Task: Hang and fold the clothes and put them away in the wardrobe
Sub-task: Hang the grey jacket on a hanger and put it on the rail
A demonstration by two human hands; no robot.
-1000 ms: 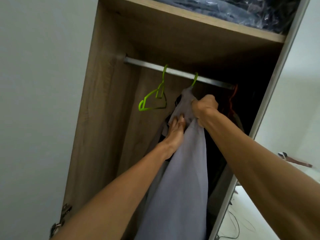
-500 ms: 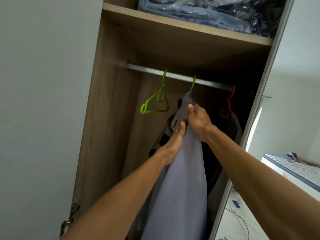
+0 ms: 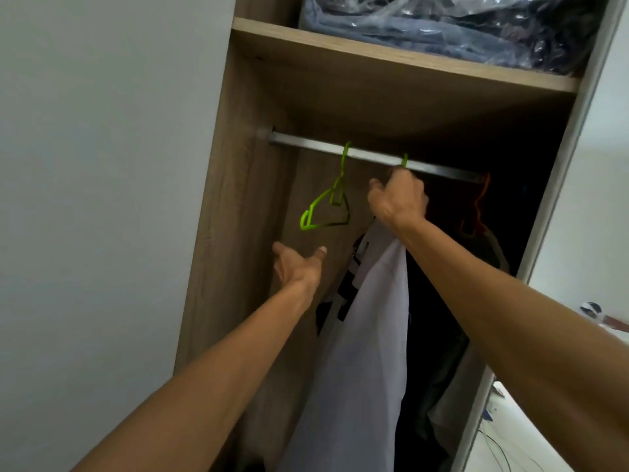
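A pale lilac garment (image 3: pixel 367 335) hangs in the open wardrobe from a green hanger whose hook (image 3: pixel 404 160) sits on the metal rail (image 3: pixel 306 144). My right hand (image 3: pixel 398 199) is closed around the top of that hanger, just under the rail, hiding the hanger's neck. My left hand (image 3: pixel 299 264) is off the cloth, fingers spread, below an empty green hanger (image 3: pixel 326 209) that hangs further left on the rail. A black-and-white garment (image 3: pixel 343 294) shows behind the lilac one.
Dark clothes and an orange hanger (image 3: pixel 480 206) fill the right side of the rail. The shelf (image 3: pixel 374 59) above carries bundles wrapped in plastic (image 3: pixel 459 25). The wardrobe's wooden side panel (image 3: pixel 235 199) is at the left, a bed edge at the lower right.
My left hand let go of the lilac garment and moved left and open. My right hand rose from the collar to the hanger's top at the rail. The camera tilted up.
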